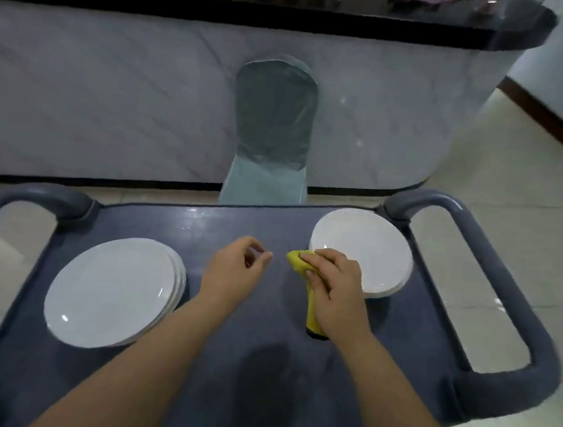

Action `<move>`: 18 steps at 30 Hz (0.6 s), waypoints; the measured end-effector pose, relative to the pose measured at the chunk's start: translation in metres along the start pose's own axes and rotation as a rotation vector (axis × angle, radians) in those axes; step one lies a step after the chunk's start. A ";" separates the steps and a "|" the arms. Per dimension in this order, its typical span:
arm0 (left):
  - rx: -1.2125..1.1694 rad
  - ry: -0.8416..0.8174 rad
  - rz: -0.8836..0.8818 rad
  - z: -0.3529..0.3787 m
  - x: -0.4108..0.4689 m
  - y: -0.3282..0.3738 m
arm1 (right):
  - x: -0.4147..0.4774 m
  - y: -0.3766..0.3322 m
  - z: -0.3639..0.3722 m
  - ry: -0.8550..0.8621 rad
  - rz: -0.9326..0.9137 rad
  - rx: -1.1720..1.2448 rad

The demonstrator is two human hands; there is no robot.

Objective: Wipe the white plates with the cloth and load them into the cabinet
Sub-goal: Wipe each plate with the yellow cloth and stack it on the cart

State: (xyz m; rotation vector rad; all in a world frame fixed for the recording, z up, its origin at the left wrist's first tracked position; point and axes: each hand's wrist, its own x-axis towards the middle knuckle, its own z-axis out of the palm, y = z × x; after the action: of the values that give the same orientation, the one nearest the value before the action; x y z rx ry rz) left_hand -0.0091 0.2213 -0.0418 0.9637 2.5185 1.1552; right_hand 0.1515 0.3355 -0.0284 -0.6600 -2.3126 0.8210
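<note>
Nearest me, my right hand gripped the yellow cloth just beside the right plate stack; my left hand hung loose, empty. Wiping looked about to start; next, I judged, lifting a plate.

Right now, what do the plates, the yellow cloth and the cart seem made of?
Plates: glossy white, likely glazed ceramic or melamine; sharp glints. Yellow cloth: soft fabric; it bunches under the right hand. Cart: matte grey-blue, probably plastic; moulded handles.
</note>
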 end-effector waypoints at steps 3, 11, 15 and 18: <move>-0.085 0.157 -0.283 -0.048 -0.036 -0.061 | 0.005 -0.027 0.048 -0.152 -0.070 0.053; -0.227 0.446 -0.809 -0.124 -0.137 -0.186 | -0.012 -0.072 0.146 -0.356 -0.136 0.165; -0.320 0.343 -0.842 -0.129 -0.131 -0.203 | -0.025 -0.078 0.168 -0.407 -0.137 0.168; -0.230 0.262 -0.842 -0.135 -0.116 -0.206 | -0.028 -0.079 0.177 -0.403 -0.110 0.140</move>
State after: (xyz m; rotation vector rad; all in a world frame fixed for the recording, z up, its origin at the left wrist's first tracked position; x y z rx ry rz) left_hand -0.0775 -0.0325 -0.1127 -0.3244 2.4555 1.2590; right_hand 0.0333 0.1949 -0.0974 -0.3232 -2.5861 1.1353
